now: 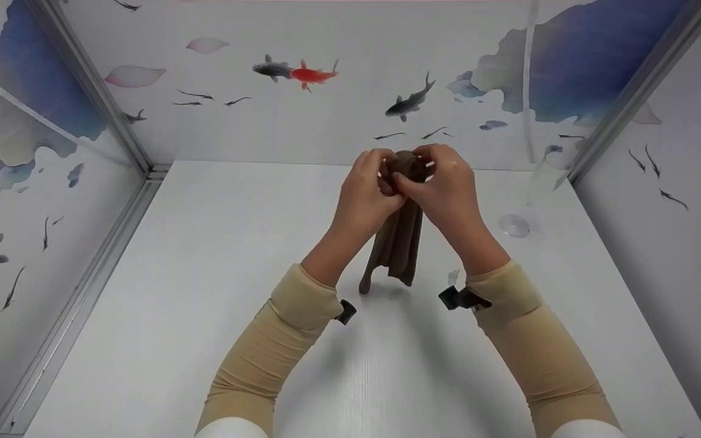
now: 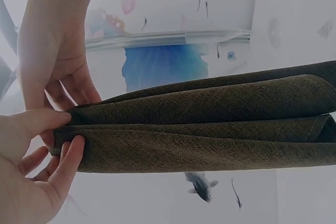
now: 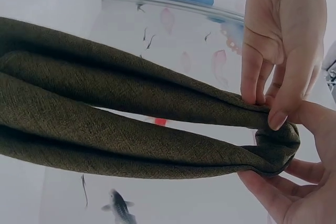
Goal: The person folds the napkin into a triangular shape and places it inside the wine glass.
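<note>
A dark brown woven cloth (image 1: pixel 400 237) hangs in long folds from both hands, held up above the white table. My left hand (image 1: pixel 364 191) pinches its gathered top from the left side. From the right, my right hand (image 1: pixel 448 185) grips the same bunched end, its thumb lying across the front. In the left wrist view the folds of the cloth (image 2: pixel 210 111) run away from the fingertips to the frame's edge. The right wrist view shows the bunched end of the cloth (image 3: pixel 275 142) bent over between the two hands, with a gap between the hanging layers.
A clear stemmed glass (image 1: pixel 515 226) stands toward the back right of the white table (image 1: pixel 216 255). A small transparent object (image 1: pixel 453 277) shows near the right wrist. White panels (image 1: pixel 350 131) printed with fish and petals enclose the table at the back and sides.
</note>
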A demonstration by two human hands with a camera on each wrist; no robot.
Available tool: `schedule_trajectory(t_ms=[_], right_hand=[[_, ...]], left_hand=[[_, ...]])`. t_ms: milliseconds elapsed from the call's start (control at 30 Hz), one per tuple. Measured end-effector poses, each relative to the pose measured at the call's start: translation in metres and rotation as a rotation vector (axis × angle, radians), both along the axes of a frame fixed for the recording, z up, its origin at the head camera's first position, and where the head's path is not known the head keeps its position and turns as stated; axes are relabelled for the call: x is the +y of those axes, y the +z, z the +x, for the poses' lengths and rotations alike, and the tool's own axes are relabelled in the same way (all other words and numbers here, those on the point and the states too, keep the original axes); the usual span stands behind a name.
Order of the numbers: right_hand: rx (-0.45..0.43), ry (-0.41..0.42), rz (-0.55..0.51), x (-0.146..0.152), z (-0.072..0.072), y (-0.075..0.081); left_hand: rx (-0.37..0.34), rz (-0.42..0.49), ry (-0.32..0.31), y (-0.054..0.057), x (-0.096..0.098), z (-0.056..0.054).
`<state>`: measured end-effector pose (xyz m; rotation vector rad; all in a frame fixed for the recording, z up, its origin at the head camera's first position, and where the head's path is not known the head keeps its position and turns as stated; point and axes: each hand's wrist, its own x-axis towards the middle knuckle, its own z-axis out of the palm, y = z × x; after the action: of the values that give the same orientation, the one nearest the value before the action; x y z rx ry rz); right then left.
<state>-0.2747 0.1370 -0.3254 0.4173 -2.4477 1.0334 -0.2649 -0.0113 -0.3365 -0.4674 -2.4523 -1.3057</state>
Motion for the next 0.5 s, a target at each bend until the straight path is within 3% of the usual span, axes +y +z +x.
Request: schedule_trajectory(t_ms=[167,333,400,500], right_hand=[[-0.021,0.021,-0.018,0.002,0.000,-0.002],[0.010,0.085,-0.065,0.005,0.001,0.000],[0.025,0.111,-0.081,0.006,0.002,0.001],[0.031,0.139,-0.088,0.009,0.004,0.002]], left_hand=[[-0.011,0.097,-0.079,-0.005,-0.005,0.001],[-0.012,0.161,-0.081,-0.014,-0.016,-0.001],[-0.064,0.193,-0.099,-0.020,-0.022,-0.005],[-0.190,0.235,-0.179,-0.030,-0.030,-0.010]])
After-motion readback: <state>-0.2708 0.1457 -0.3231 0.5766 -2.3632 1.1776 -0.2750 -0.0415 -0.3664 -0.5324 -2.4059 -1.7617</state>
